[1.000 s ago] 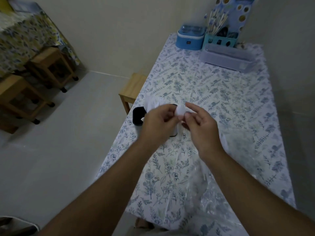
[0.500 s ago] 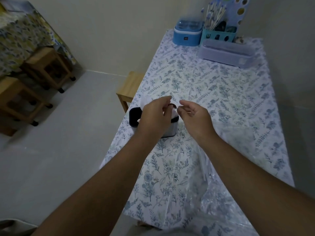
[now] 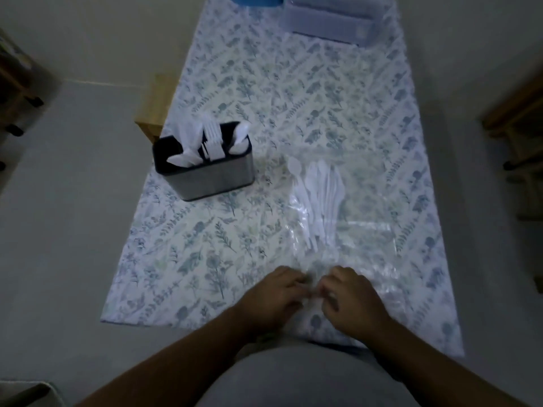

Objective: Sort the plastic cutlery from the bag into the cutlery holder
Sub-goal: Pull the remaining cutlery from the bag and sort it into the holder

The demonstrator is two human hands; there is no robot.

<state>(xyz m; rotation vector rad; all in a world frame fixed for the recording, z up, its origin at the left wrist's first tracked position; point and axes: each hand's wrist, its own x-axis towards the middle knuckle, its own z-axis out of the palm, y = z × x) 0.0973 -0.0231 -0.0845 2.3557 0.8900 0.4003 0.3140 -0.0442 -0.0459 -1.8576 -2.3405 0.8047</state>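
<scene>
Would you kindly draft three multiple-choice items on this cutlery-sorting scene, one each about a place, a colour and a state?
1. Where does the cutlery holder stand relative to the clear plastic bag?
A. to its left
B. to its right
C. on top of it

2. What colour is the loose cutlery in the bag?
A. black
B. white
C. blue

3. What are the left hand and right hand doing?
A. lifting the holder
B. resting flat, far apart
C. gripping the bag's near edge, close together

Answers:
1 A, the holder sits left of the bag on the tablecloth.
2 B, the pieces show white through the plastic.
3 C, both hands' fingers curl on the crinkled near edge.
</scene>
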